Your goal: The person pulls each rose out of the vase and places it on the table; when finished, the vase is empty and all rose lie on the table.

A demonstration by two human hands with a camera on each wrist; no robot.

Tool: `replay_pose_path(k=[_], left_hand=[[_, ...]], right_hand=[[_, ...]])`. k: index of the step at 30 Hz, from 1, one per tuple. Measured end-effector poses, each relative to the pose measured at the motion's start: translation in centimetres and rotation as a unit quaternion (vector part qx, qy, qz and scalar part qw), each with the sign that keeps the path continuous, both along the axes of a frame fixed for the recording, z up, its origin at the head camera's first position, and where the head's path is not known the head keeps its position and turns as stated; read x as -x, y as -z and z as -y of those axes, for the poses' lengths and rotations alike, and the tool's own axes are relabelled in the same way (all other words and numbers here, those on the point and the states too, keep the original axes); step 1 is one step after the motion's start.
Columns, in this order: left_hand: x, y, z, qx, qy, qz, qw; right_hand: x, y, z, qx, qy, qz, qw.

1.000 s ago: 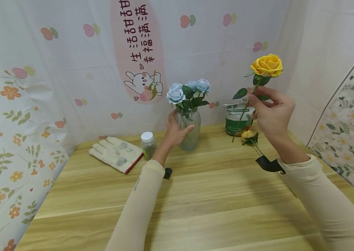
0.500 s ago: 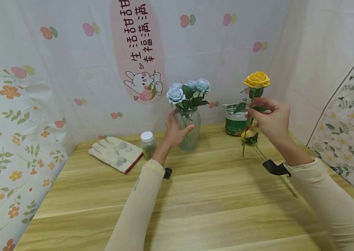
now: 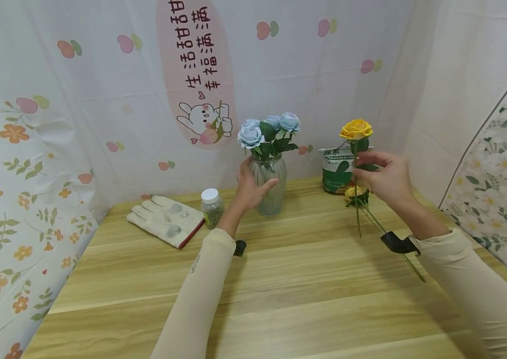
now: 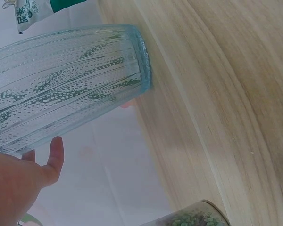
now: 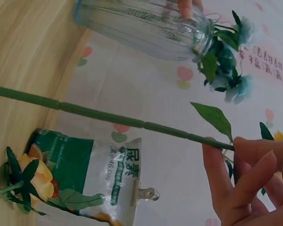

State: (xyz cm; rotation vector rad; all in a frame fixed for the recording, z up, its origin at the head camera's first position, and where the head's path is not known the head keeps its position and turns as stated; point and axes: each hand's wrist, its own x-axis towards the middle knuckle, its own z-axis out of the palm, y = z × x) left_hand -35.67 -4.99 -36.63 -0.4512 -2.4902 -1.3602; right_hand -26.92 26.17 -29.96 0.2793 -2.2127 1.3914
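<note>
My left hand (image 3: 252, 190) holds the ribbed clear glass vase (image 3: 273, 193) from its left side, the thumb reaching across the front. Several pale blue roses (image 3: 251, 135) with green leaves stand in the vase. My right hand (image 3: 388, 180) pinches the stem of a yellow rose (image 3: 356, 129) between thumb and fingertips. That rose is upright, bloom on top, to the right of the vase. In the right wrist view its jointed green stem (image 5: 101, 114) crosses in front of a second yellow rose (image 5: 40, 179), which lies on the table.
A green and white bag (image 3: 336, 172), clipped shut, stands at the back right. Left of the vase are a white-capped jar (image 3: 211, 207) and a pale work glove (image 3: 167, 219) on the wooden table (image 3: 280, 299). A printed cloth (image 3: 123, 99) hangs behind.
My right hand has moved down and slightly left with the yellow rose, whose stem has gone from tilted to nearly upright. My left hand and the vase have stayed in place.
</note>
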Motion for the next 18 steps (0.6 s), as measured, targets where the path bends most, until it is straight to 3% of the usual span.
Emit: replay_pose_path(k=[6,12,18], left_hand=[[0.1,0.0,0.0,0.002,-0.001,-0.002,1.0],[0.1,0.0,0.0,0.004,-0.004,0.001,1.0],[0.1,-0.1,0.0,0.004,-0.004,0.002,1.0]], right_hand=[[0.3,0.8,-0.7,-0.057,-0.015,0.084,0.9947],[1.1,1.7,-1.1,-0.057,-0.052,0.135,0.9879],[1.8,2.6,-1.2,-0.074,-0.07,0.205,0.9733]])
